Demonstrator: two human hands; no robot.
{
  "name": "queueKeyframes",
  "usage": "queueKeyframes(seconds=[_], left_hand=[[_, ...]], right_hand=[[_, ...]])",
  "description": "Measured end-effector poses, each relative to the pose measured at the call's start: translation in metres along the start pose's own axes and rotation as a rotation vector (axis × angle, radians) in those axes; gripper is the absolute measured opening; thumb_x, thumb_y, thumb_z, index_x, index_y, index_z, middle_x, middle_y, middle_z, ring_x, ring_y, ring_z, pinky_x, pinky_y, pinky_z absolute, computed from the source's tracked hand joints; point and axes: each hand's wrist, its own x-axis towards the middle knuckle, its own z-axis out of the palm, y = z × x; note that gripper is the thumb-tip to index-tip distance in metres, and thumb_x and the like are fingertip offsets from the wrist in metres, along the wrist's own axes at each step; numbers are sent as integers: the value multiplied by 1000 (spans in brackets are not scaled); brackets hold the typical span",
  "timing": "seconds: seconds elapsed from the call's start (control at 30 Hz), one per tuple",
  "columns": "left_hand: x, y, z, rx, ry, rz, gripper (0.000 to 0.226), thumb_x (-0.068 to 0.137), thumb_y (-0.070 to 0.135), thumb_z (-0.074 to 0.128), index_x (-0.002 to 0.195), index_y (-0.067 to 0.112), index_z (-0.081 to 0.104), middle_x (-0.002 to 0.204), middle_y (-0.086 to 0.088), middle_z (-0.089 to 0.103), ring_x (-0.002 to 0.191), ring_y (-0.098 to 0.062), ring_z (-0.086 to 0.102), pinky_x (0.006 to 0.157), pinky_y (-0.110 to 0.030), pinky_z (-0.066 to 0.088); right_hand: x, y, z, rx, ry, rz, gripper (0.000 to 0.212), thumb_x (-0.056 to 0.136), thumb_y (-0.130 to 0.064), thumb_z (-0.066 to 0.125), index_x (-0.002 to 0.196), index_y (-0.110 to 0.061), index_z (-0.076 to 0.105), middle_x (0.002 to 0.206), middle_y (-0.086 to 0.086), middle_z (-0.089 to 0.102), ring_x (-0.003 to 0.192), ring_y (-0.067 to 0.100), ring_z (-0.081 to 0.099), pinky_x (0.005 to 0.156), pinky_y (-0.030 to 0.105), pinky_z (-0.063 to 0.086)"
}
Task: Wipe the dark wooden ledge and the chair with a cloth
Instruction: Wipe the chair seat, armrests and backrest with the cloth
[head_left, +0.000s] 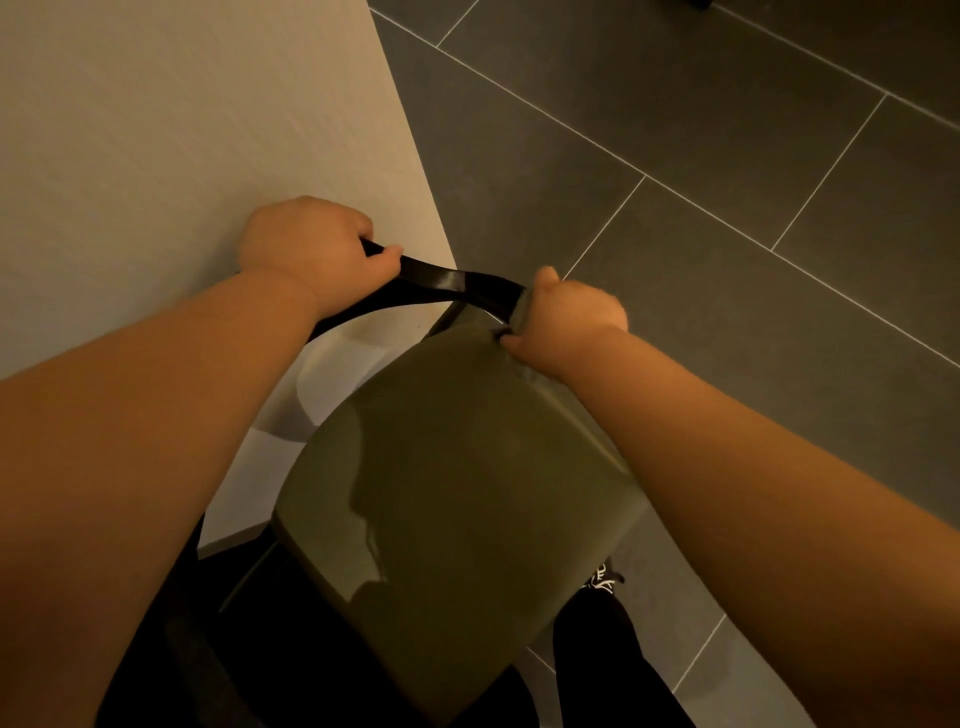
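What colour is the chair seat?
Olive green, plain; the head view shows the seat best.

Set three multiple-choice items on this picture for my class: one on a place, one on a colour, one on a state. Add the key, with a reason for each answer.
1. What does the left hand grip?
A. the chair's backrest
B. a door handle
C. a broom

2. What colour is the seat?
A. red
B. olive green
C. white

3. How is the right hand held?
A. flat and open in the air
B. hanging at the person's side
C. curled round the backrest's end

Key:
1 A, since its fingers wrap over the dark curved backrest.
2 B, since the seat shows a dull green all over.
3 C, since its fingers close round the right end of the backrest.
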Motion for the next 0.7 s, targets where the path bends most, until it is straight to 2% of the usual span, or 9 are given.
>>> queueKeyframes(seconds=[0.1,0.2,0.37,0.47,0.53,0.63,0.7], left_hand=[[0,-1,4,25,21,8,48,94,67,45,87,26,71,69,1,60,64,-23,57,62,-32,51],[1,0,5,52,36,23,47,95,65,45,86,26,69,70,0,59,66,-24,57,62,-32,49],[5,4,1,87,-70,35,50,102,59,41,87,20,68,73,-3,59,66,-22,54,59,-32,43],[11,18,-4,226,-132,172,54,105,61,34,89,21,66,76,-3,59,69,-22,55,60,-34,44],[17,34,-6,283,-159,275,59,102,69,29,88,24,65,76,-1,59,68,-20,56,61,-34,48],[26,72,3,300,-241,441,63,101,74,27,108,23,64,79,3,53,70,-19,51,62,-34,43],[27,95,15,292,-313,498,70,99,78,27,130,23,57,93,-1,59,84,-24,57,66,-36,43]], right_hand=[[8,-11,4,73,37,-44,51,88,-57,66,109,-20,37,101,5,57,90,30,60,72,40,39],[-17,10,12,90,71,4,53,86,-56,67,110,-20,36,104,6,58,91,32,62,70,39,40],[-51,41,16,2,21,101,56,84,-59,67,105,-22,31,99,3,57,79,27,55,64,36,41],[-29,25,0,-23,-94,105,52,86,-55,65,107,-18,35,93,4,59,80,28,59,65,38,46],[-17,14,2,38,-47,54,49,87,-52,66,108,-19,36,97,5,60,81,29,57,66,37,45],[-24,20,14,137,64,27,51,85,-53,69,109,-21,38,102,5,58,80,28,53,66,37,42],[-38,36,21,150,57,40,55,82,-56,71,106,-23,34,100,3,55,80,27,53,64,36,41]])
